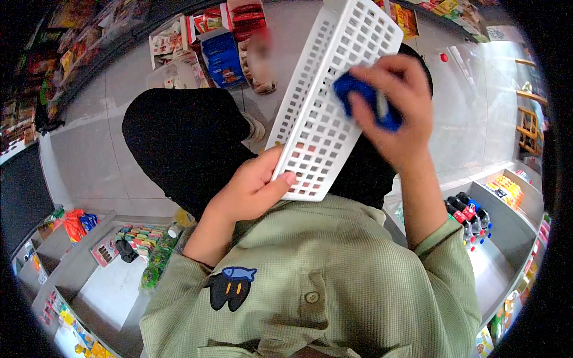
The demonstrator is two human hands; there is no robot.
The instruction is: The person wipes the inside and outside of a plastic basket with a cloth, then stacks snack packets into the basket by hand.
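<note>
A white plastic basket with square holes is tilted in front of me, its perforated side turned up. My left hand grips its near end, thumb on the outer side and the other fingers partly hidden. A blue cloth is bunched in my right hand, which presses it against the basket's perforated side. That hand is slightly blurred. Both of my legs in black trousers are bent below the basket.
Boxes of packaged snacks stand on the tiled floor ahead. Shelves of goods run along the left. Dark drink bottles stand on a low shelf at right. Small packets lie on a low shelf at left.
</note>
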